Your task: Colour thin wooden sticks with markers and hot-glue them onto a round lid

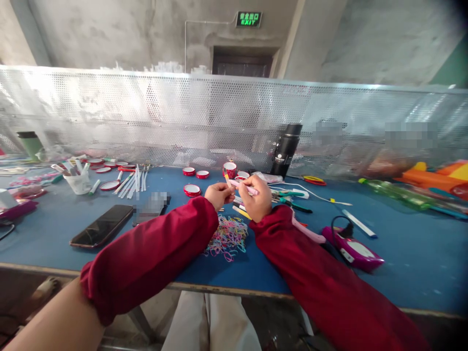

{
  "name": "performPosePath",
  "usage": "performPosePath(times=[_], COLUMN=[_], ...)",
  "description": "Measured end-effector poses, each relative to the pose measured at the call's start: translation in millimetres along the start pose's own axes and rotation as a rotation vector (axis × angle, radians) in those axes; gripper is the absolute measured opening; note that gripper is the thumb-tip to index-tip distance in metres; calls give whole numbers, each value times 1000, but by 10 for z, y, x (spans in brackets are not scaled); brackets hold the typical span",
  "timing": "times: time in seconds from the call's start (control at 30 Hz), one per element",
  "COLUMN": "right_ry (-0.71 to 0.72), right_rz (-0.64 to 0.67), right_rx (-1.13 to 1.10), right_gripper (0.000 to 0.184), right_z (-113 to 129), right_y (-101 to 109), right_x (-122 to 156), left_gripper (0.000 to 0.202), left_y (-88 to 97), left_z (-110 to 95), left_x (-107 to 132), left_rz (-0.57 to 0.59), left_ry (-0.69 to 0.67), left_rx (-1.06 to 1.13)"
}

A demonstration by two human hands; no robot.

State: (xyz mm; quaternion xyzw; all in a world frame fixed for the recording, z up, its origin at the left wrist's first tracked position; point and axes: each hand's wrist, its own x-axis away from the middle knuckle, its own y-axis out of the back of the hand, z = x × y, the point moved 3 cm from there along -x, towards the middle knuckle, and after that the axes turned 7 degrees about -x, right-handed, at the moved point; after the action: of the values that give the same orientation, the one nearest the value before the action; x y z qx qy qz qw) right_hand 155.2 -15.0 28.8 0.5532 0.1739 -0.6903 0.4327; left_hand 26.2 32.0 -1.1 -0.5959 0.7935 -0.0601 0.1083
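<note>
The left hand [218,196] is drawn in tight, its thumb and fingertips pinched at a slim yellow-tipped piece [227,179], which stands up nearly on end, though its lower part is hidden by the fingers; the right hand [259,197] is curled closed around a slender pink rod-shaped tool [252,190], whose near end points left and meets, or all but meets, the yellow-tipped piece; whether the two touch I cannot tell. Both are held above the blue-topped bench [413,253], and dark red cloth sleeves [157,248] cover the forearms; just below the hands lies a loose heap of thin multicoloured elastic bands [229,236].

Behind the hands stands a small red-and-white round cup [229,168]; left of it sit shallow red-rimmed round tins [192,190]; a tall black cylindrical bottle [287,151] is tilted near the perforated metal screen [175,112]. To the left lie a black flat smartphone [102,226] and narrow white strips [133,184], with a white plastic cup of pens [78,184] beyond; to the right are green-handled pliers [300,207] and a purple-and-white power strip [356,250].
</note>
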Motion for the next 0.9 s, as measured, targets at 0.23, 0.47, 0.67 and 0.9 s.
performPosePath(times=[0.23,0.47,0.67,0.9], right_ry=[3,-26,9,13], right_rz=[-6,-30,0,-3], right_rx=[-9,2,5,-12], right_gripper=[9,10,11,9], right_z=[23,33,29,33], right_y=[4,16,7,4], right_x=[-4,-10,-14,-9], left_gripper=[17,9,11,12], left_y=[3,5,-10,-6], left_z=[10,14,2,-1], left_x=[-12,-13,8,12], left_rz=[3,-4,9,7], left_ry=[-16,-15,-18,-17], left_rx=[33,42,35,42])
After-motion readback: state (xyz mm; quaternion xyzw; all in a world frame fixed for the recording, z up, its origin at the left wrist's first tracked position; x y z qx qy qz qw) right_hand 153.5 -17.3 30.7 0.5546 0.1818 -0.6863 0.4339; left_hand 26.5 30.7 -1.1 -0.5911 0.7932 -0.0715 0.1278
